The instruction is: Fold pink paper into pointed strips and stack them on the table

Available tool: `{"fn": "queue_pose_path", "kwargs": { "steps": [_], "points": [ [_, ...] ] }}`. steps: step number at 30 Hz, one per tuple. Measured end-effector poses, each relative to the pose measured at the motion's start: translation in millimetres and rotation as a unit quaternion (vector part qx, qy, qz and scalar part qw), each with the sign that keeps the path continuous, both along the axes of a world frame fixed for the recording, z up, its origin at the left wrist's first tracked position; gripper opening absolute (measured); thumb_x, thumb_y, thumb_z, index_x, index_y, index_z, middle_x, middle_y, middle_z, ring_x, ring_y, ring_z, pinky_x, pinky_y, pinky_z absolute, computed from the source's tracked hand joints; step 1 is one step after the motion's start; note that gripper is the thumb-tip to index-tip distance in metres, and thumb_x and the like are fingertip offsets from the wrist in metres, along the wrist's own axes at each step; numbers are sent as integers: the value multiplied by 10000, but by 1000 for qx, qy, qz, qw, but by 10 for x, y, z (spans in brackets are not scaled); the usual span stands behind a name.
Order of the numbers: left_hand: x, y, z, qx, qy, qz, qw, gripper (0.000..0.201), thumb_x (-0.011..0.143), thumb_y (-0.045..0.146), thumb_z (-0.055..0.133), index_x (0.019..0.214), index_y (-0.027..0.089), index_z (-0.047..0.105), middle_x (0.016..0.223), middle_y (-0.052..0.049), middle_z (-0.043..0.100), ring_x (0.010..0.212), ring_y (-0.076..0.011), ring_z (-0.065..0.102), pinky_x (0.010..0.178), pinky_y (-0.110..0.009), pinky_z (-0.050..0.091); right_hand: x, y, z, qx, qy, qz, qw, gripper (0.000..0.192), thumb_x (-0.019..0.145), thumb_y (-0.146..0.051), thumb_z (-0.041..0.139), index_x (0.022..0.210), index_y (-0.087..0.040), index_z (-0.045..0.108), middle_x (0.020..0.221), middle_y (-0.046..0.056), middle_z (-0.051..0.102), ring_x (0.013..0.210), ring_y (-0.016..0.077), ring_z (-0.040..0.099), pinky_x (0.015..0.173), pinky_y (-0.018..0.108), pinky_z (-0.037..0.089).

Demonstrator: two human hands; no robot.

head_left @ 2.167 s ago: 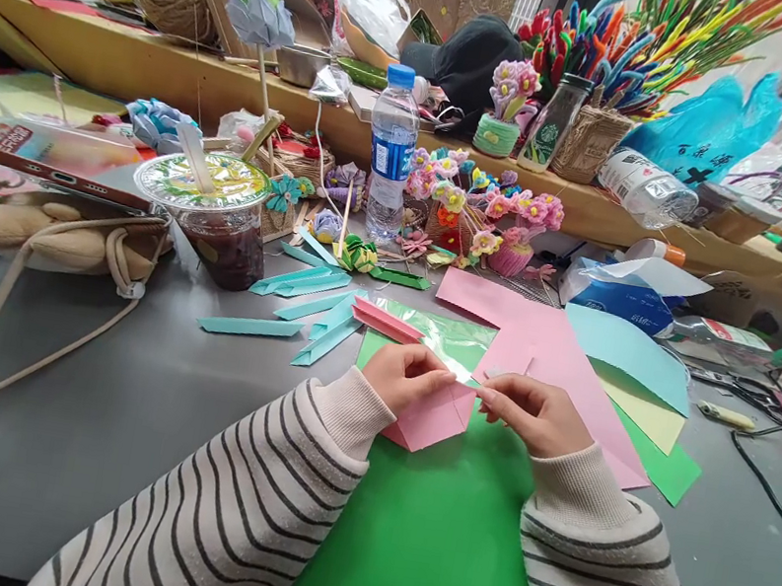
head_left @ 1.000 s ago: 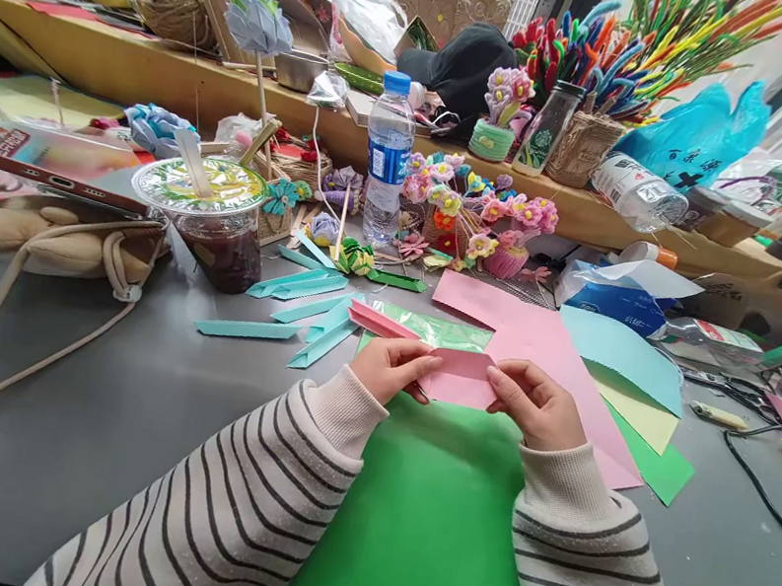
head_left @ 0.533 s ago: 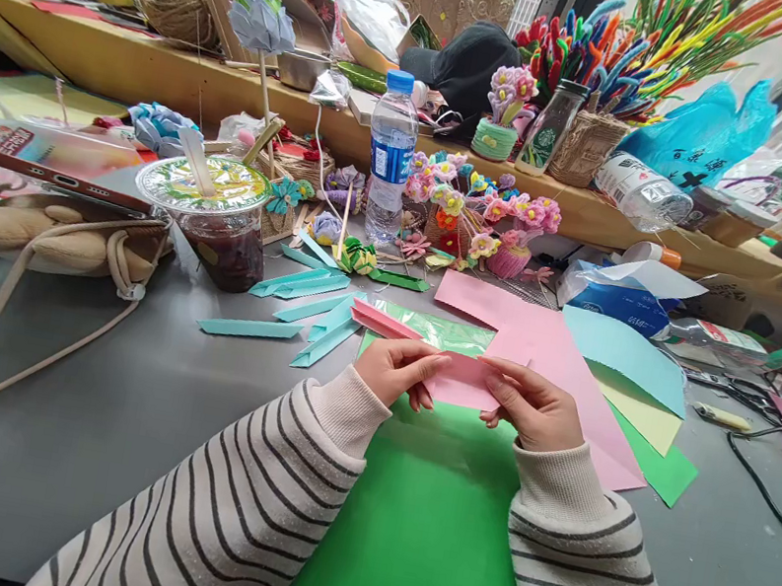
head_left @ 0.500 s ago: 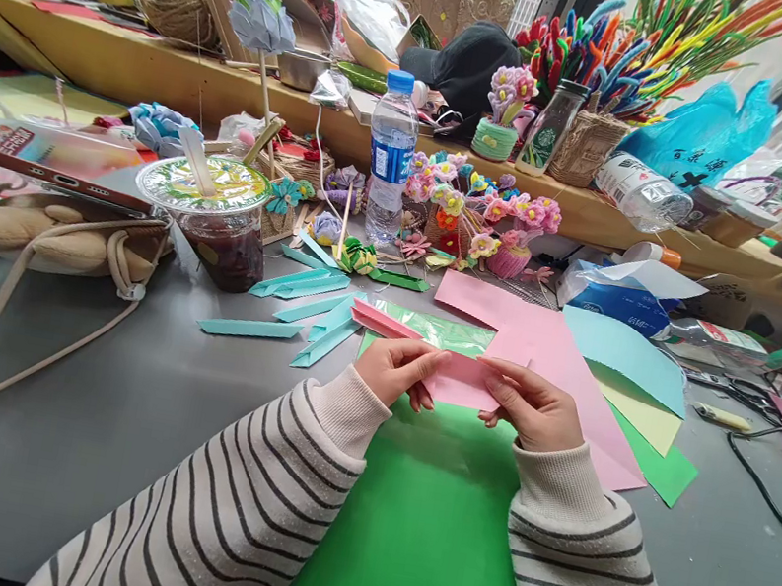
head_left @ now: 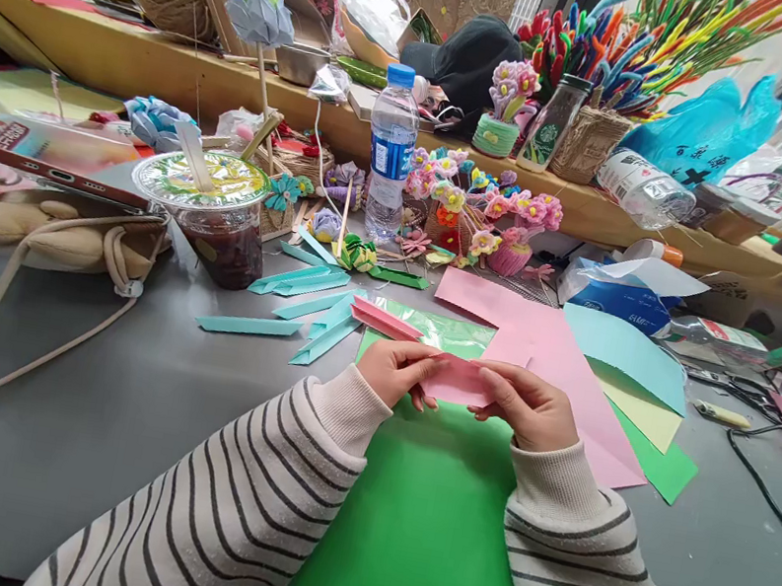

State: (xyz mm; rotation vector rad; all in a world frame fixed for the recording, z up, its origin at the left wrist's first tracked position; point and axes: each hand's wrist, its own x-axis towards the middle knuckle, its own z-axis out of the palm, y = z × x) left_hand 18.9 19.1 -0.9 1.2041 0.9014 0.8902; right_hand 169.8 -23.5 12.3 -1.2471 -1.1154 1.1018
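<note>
A small pink paper piece (head_left: 457, 382) is stretched between my two hands, above the green sheet (head_left: 426, 529). My left hand (head_left: 393, 371) pinches its left end between thumb and fingers. At the other end my right hand (head_left: 529, 406) grips it the same way, thumb on top. Just beyond my left hand lies a folded pink strip (head_left: 387, 319). Several folded light-blue strips (head_left: 328, 333) are spread to its left. A larger pink sheet (head_left: 569, 393) rests behind and right of my right hand.
An iced drink cup (head_left: 219, 244) stands at the left by a phone (head_left: 67, 169). A water bottle (head_left: 388, 163) rises behind the strips. Blue paper (head_left: 627, 358), scissors (head_left: 741, 392) and a black cable (head_left: 767, 506) lie at the right. A cluttered shelf (head_left: 232, 76) runs along the back.
My right hand has shifted slightly to the left, closer to my left hand. The pink paper piece between them now looks slightly bowed. Both hands keep their hold.
</note>
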Motion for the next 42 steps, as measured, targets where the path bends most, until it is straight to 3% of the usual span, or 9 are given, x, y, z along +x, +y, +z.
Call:
{"fn": "queue_pose_path", "kwargs": {
  "steps": [9,18,32,42],
  "points": [
    [0,-4,3,15,14,-11,1000,262,628,308,584,761,85,623,459,24,531,365,-95,539,340,-175,431,-19,19,-17,-32,53,-22,998,196,600,-325,637,681,-150,667,629,13,646,414,90,566,384,177,486],
    [-19,-28,85,32,49,-16,998,357,682,441,484,532,118,513,385,26,484,363,-99,524,327,-172,398,-52,15,11,-35,1,-24,999,193,580,-307,649,697,-154,661,610,2,635,401,90,562,398,199,490],
    [-15,21,49,-37,-8,-26,999,227,636,281,586,745,88,536,474,21,540,419,-100,555,402,-187,449,-28,29,-41,-19,-10,2,1000,194,588,-299,641,724,-160,646,684,8,625,503,89,545,445,203,497],
    [-30,-13,17,68,25,-48,996,254,664,313,547,795,96,567,606,-16,574,474,-99,560,462,-204,471,-21,34,-51,-40,-40,-12,998,232,581,-357,633,676,-145,645,640,18,595,518,112,540,436,220,515]
  ]
}}
